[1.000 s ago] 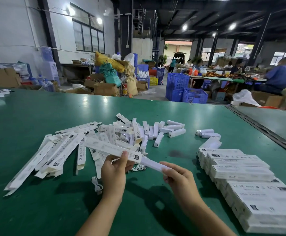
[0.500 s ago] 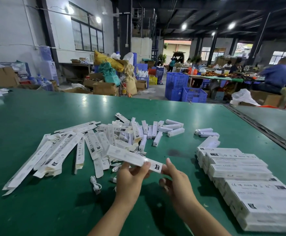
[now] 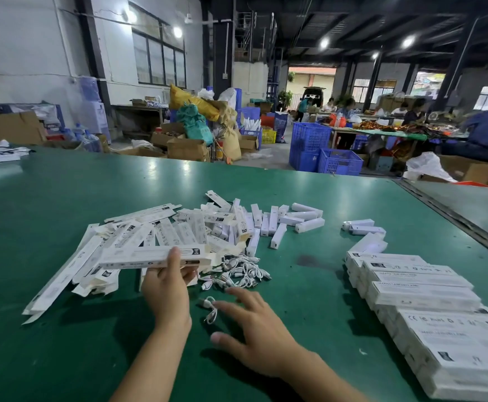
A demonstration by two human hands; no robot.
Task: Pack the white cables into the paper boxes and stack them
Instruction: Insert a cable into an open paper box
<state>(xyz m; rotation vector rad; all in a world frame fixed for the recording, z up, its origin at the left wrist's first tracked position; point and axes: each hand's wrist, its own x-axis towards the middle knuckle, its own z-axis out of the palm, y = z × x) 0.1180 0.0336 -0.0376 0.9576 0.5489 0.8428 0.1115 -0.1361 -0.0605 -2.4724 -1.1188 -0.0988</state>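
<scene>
One box (image 3: pixel 138 256) in left hand (image 3: pixel 165 290)

Bare table (image 3: pixel 309 288) between cables (image 3: pixel 238 271) and stacked boxes (image 3: pixel 419 288)

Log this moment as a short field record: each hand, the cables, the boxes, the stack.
Left hand: grips one paper box, held above the table
Right hand: open, fingers spread, by a loose white cable
Cable pile: on the green table, just beyond the hands
Flat boxes: heaped at left
Box stack: neat rows at right
</scene>
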